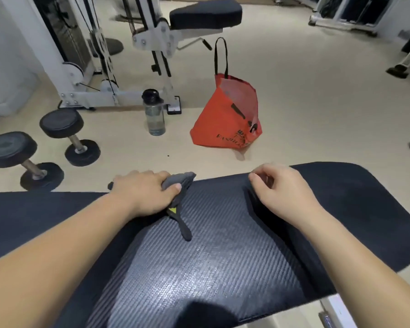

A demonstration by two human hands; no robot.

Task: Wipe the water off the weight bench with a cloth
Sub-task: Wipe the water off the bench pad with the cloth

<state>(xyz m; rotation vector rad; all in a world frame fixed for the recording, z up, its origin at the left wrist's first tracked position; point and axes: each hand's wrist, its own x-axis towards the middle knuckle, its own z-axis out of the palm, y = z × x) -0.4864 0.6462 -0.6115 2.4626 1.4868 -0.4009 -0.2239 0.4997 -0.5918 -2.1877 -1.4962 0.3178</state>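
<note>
The black weight bench [223, 252] fills the lower half of the view; its textured pad shines in the middle. My left hand [147, 192] presses a bunched grey cloth [179, 183] onto the far edge of the bench. A dark strap with a yellow tag trails from the cloth toward me. My right hand [282, 188] rests on the bench's far edge to the right, fingers loosely curled, with nothing in it.
On the beige floor beyond the bench stand a red tote bag [230, 119] and a clear water bottle [154, 113]. Two black dumbbells [64, 136] lie at the left. A white cable machine [118, 55] with a padded seat stands behind them.
</note>
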